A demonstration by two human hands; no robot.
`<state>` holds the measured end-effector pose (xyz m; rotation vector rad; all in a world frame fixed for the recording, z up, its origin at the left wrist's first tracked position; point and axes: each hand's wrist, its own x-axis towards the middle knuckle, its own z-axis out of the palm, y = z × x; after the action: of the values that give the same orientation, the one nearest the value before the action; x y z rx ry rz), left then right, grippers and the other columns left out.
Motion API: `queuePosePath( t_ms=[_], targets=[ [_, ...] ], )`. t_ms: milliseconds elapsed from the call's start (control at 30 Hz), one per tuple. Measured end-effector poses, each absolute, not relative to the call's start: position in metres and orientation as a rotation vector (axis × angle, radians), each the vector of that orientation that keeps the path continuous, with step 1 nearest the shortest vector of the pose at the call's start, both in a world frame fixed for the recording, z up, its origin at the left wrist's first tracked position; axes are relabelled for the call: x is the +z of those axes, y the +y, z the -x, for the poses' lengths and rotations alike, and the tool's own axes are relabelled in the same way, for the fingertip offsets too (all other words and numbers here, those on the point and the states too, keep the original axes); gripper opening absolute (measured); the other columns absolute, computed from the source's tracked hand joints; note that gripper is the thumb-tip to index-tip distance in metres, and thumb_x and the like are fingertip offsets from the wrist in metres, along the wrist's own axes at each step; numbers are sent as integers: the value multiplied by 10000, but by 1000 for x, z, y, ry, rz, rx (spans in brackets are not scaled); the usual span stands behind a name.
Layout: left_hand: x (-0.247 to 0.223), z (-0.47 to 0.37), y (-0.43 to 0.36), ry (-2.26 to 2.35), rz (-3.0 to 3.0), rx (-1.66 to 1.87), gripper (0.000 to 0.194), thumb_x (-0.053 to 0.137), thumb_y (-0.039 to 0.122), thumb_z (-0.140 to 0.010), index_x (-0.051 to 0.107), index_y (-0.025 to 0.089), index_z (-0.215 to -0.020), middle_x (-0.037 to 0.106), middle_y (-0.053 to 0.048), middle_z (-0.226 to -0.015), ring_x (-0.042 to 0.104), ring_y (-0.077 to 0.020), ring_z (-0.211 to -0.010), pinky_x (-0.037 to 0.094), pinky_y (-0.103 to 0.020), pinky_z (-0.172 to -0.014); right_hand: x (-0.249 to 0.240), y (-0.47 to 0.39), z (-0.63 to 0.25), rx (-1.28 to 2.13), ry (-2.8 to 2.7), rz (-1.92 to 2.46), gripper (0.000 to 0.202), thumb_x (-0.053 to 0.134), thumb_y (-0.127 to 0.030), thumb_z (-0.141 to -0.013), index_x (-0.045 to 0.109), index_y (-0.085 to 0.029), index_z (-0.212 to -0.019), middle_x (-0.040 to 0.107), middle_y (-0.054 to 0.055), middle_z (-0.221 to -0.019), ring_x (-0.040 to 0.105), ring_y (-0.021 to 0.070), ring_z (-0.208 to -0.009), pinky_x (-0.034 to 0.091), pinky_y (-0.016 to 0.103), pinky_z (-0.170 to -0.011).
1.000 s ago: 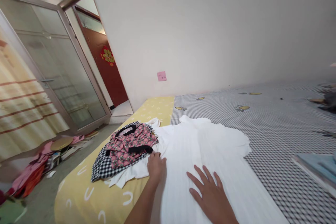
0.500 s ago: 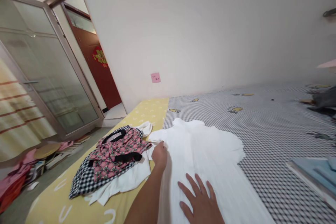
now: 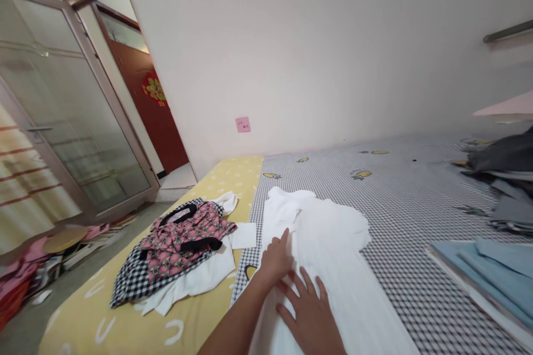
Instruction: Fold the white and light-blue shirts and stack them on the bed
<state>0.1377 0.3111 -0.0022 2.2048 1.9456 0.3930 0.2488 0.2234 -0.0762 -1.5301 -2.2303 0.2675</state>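
A white shirt lies spread on the checked bedding, its left side turned inward over the middle. My left hand is on that turned part, its index finger stretched along the cloth and the other fingers curled on the fabric. Just right of it and nearer to me, my right hand rests palm down with fingers spread on the shirt. To the left is a heap of clothes: a pink floral garment with black trim, a black-and-white checked garment and white cloth beneath.
Folded light-blue clothes lie at the right, with dark grey clothes beyond them. Yellow bedding runs along the bed's left edge. Piled items are on the floor, near a glass door. A wall stands behind the bed.
My left hand has moved right, carrying the shirt's left side inward over the middle. A small white patch and the checked bedding now show where it lay. My right hand stays flat on the shirt.
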Motion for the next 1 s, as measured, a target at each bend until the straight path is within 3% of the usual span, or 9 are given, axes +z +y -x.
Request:
queuePosePath(
  t_ms=[133,267,400,533,667,767,833,933,1000],
  targets=[
    [-16,-82,267,1838,-2031,733,700,533,273,-888,295,250,-1546,552,-122,-1438,622,-202,-1176,528,-309,-957,-70,219,-249,252,-2239,1544,490,427,-532,-980,464,-455,-1463,363,-33,-1619,247,329,-1515,155,649,-1202],
    [-51,-21,208,1943,-1541,1129,543,487,363,-901,471,141,-1396,596,-175,-1335,644,-239,-1136,530,-386,-995,-64,215,-249,257,-2258,1609,490,423,-536,-980,469,-449,-1460,357,-27,-1626,236,314,-1519,129,631,-1205],
    [-74,-13,158,2087,-1523,1070,451,589,389,-827,603,147,-1207,582,-179,-1345,523,-305,-1309,412,-453,-1134,-59,216,-249,228,-2299,1642,502,406,-525,-990,442,-431,-1481,334,-18,-1637,216,302,-1525,119,612,-1207],
    [-69,-38,139,2344,-1560,928,580,658,276,-793,492,185,-1341,480,-174,-1483,468,-312,-1364,435,-461,-1086,-54,210,-250,234,-2360,1703,515,407,-487,-994,403,-422,-1505,294,-16,-1653,189,296,-1534,124,603,-1208],
    [-56,-43,139,2473,-1480,1004,494,570,246,-879,465,167,-1355,564,-168,-1352,530,-301,-1277,470,-439,-1001,-54,182,-255,254,-2385,1691,517,342,-535,-1007,392,-427,-1510,264,-22,-1662,193,288,-1535,156,588,-1210],
    [-48,-40,140,2492,-1466,980,234,595,213,-847,624,169,-1075,606,-153,-1191,587,-322,-1150,480,-445,-940,-59,157,-258,204,-2393,1636,512,321,-542,-1012,388,-438,-1509,246,-26,-1664,183,300,-1537,160,607,-1206],
    [-44,-43,139,2481,-1458,1017,57,578,193,-846,620,190,-884,608,-135,-1123,600,-311,-1103,480,-434,-926,-63,145,-259,169,-2403,1603,509,332,-539,-1012,379,-446,-1511,262,-29,-1657,180,314,-1536,165,625,-1202],
    [-41,-60,129,2370,-1565,1107,78,534,180,-875,564,229,-822,616,-88,-1109,598,-241,-1103,480,-352,-929,-66,140,-259,128,-2405,1585,506,351,-534,-1010,368,-460,-1511,281,-32,-1649,189,326,-1532,176,645,-1196],
    [-44,-76,119,2182,-1735,1132,106,510,178,-896,549,247,-825,642,-46,-999,622,-196,-982,489,-303,-859,-67,140,-259,112,-2405,1582,509,343,-544,-1010,374,-456,-1510,277,-30,-1650,195,329,-1530,181,650,-1194]
  ],
)
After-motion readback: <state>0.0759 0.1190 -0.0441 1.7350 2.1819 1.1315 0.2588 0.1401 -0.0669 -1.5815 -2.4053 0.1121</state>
